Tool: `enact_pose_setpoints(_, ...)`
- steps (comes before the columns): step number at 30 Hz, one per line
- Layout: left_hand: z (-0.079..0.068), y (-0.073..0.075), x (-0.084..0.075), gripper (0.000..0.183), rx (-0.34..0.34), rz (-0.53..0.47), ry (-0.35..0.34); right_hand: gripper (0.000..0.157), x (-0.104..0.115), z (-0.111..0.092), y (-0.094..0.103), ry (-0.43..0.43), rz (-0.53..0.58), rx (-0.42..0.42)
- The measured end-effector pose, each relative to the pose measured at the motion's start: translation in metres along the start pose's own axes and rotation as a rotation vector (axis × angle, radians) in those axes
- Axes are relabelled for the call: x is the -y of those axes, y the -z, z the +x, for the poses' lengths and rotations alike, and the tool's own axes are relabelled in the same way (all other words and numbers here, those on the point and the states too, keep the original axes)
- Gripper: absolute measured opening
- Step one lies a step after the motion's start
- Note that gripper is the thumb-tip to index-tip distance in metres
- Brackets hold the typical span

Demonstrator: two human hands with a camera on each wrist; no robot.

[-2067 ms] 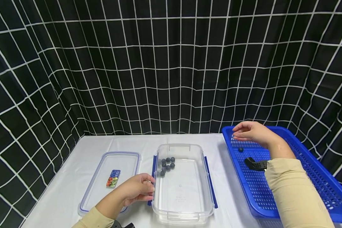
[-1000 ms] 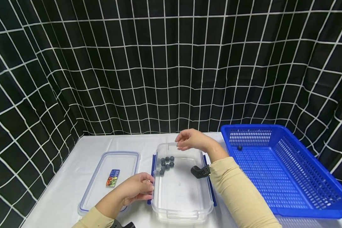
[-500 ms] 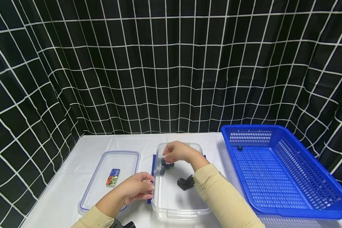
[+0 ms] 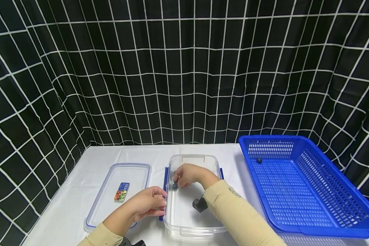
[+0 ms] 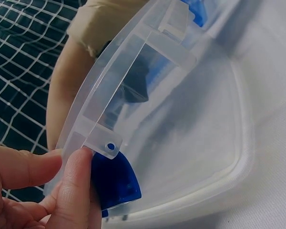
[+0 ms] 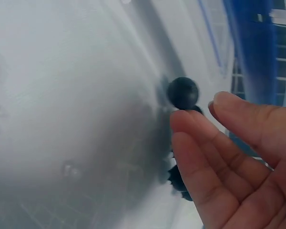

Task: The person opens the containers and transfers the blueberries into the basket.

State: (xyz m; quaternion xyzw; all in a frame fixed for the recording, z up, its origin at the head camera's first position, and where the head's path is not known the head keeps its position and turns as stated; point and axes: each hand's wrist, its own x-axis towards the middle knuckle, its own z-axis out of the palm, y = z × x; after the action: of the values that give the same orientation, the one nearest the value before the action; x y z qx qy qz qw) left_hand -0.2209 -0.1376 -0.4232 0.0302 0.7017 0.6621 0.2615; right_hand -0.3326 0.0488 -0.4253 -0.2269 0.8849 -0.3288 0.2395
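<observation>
My right hand (image 4: pixel 187 174) reaches down into the clear plastic container (image 4: pixel 198 225), at its far left part. In the right wrist view, a round blueberry (image 6: pixel 183 93) lies just past the index fingertip, and a gap shows between thumb and forefinger. More blueberries (image 6: pixel 177 177) lie partly hidden behind the fingers; in the head view, one dark blueberry (image 4: pixel 175 186) shows below the hand. With thumb and fingers, my left hand (image 4: pixel 147 204) holds the container's left rim beside a blue side clasp (image 5: pixel 115 183).
Left of the container, a clear lid (image 4: pixel 135 172) with a blue seal and a printed label (image 4: pixel 122 192) lies flat. At right stands a blue slotted basket (image 4: pixel 295 194), with a single blueberry (image 4: pixel 259 160) near its far left corner. A black gridded curtain (image 4: pixel 184 85) hangs behind.
My right hand has moved left from above the basket, then down into the container among the blueberries, and its thumb and forefinger now stand apart. The left hand has stayed at the rim.
</observation>
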Motion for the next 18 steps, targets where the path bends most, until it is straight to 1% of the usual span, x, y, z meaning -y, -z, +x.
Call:
enact_pose_setpoints(4,0.0001,0.0004,0.0001,0.028,-0.008,-0.004,0.005,0.028,-0.0005,0.0003,-0.0022,-0.019,-0.032,0.013)
enact_pose_setpoints(9,-0.0001,0.0017,0.0007,0.026,-0.016,0.001,0.008,0.029,-0.0027,0.0009,-0.0052,-0.005,-0.006,0.037)
enact_pose_setpoints(12,0.0002,0.0018,0.0009,0.027,-0.010,-0.001,0.004,0.030,-0.0033,0.0014,-0.0059,-0.002,0.003,0.047)
enact_pose_setpoints(18,-0.0004,0.0011,0.0010,0.029,-0.006,-0.008,0.008,0.029,-0.0039,0.0016,-0.0064,0.018,-0.028,0.026)
